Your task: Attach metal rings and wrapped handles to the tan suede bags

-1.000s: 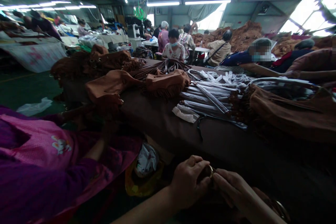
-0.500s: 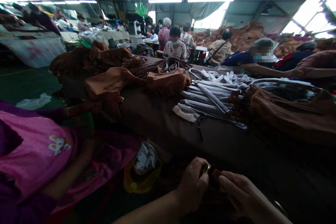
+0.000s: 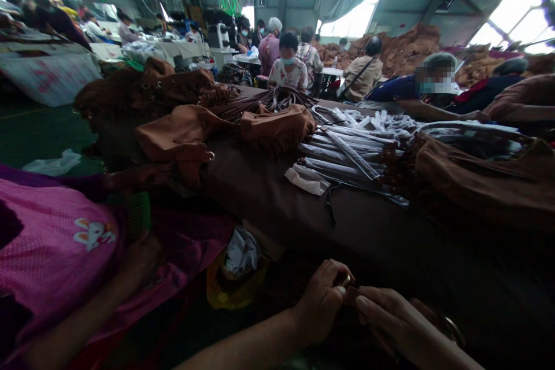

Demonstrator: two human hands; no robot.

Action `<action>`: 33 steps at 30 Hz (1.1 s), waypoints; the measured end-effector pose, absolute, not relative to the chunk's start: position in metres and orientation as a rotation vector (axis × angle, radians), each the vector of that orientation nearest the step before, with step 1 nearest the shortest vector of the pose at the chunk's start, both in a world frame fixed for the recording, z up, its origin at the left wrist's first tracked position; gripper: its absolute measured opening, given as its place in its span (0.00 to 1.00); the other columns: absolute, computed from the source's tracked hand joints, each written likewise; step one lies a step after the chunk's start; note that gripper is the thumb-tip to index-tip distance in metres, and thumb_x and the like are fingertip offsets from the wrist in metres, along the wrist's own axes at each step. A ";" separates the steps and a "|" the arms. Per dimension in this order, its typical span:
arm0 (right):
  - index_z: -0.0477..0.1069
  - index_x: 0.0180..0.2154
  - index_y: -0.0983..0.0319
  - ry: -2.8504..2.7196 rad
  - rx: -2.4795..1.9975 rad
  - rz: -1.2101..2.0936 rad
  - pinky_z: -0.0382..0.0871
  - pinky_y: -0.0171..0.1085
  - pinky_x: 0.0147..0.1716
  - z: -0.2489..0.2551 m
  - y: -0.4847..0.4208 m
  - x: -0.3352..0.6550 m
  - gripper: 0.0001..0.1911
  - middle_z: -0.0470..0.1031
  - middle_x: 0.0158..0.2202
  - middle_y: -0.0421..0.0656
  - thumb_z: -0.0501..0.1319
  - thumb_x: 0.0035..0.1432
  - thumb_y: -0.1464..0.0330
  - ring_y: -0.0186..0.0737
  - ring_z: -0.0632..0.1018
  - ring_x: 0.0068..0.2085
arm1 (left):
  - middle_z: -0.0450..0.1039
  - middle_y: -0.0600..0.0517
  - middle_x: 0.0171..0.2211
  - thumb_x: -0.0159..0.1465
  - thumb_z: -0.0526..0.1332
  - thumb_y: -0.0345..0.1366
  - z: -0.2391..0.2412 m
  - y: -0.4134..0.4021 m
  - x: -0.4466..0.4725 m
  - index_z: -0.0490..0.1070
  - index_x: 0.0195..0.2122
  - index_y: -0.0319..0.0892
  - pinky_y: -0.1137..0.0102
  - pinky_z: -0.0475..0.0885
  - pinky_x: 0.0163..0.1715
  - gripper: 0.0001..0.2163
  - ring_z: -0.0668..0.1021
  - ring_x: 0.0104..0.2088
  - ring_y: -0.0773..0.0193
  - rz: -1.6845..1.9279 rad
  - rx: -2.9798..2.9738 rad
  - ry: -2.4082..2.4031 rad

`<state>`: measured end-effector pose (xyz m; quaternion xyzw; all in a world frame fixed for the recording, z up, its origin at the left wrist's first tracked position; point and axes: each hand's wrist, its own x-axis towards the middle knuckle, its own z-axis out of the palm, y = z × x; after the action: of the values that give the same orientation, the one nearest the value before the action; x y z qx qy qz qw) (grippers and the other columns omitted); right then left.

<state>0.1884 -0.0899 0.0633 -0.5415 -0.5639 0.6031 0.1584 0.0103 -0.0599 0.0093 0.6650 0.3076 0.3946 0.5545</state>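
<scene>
My left hand (image 3: pixel 321 300) is closed, thumb and fingers pinching a gold-coloured metal ring (image 3: pixel 346 281). Close on its right, the fingers of my right hand (image 3: pixel 392 313) pinch a narrow brown strap (image 3: pixel 352 296) that runs up against the ring. The fingertips of both hands almost meet. Beneath them the brown material lies in deep shadow, so its shape cannot be made out. Another metal ring (image 3: pixel 454 329) shows beside my right wrist, on dark brown material.
On the dark-covered table (image 3: pixel 260 196) lie brown fringed bags (image 3: pixel 277 125), a large brown bag (image 3: pixel 481 176) and white-wrapped straps (image 3: pixel 342 153). At left, a co-worker in a pink apron (image 3: pixel 56 231) holds a green comb (image 3: pixel 139 212). A yellow bag (image 3: pixel 225 295) sits below the table edge.
My hands have come slightly closer together, and the brown strap now meets the ring. The co-worker's green comb has turned into clearer view. The camera view has shifted a little.
</scene>
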 end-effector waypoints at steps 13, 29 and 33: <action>0.65 0.26 0.64 -1.511 -1.413 1.958 0.49 0.28 0.15 0.053 -0.087 0.199 0.26 0.57 0.19 0.33 0.55 0.59 0.47 0.25 0.58 0.17 | 0.66 0.49 0.46 0.62 0.54 0.28 -0.006 -0.056 0.008 0.63 0.54 0.42 0.65 0.64 0.52 0.18 0.68 0.48 0.62 0.924 1.727 0.594; 0.62 0.25 0.62 -1.502 -1.625 1.658 0.44 0.30 0.16 0.046 -0.094 0.192 0.29 0.56 0.18 0.33 0.51 0.57 0.42 0.25 0.55 0.16 | 0.65 0.46 0.47 0.65 0.56 0.35 -0.003 -0.050 0.007 0.64 0.55 0.41 0.64 0.66 0.51 0.17 0.69 0.48 0.60 0.953 1.714 0.541; 0.61 0.22 0.61 -1.496 -1.649 1.670 0.44 0.30 0.15 0.048 -0.094 0.191 0.30 0.55 0.17 0.32 0.52 0.53 0.40 0.25 0.54 0.16 | 0.66 0.44 0.48 0.60 0.62 0.46 -0.002 -0.047 0.004 0.60 0.59 0.41 0.60 0.65 0.51 0.28 0.68 0.48 0.56 0.892 1.739 0.406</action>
<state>0.1910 -0.0939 0.0480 -0.5830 -0.5289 0.5904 0.1786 0.0039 -0.0466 -0.0023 0.7323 0.1708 0.3755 0.5418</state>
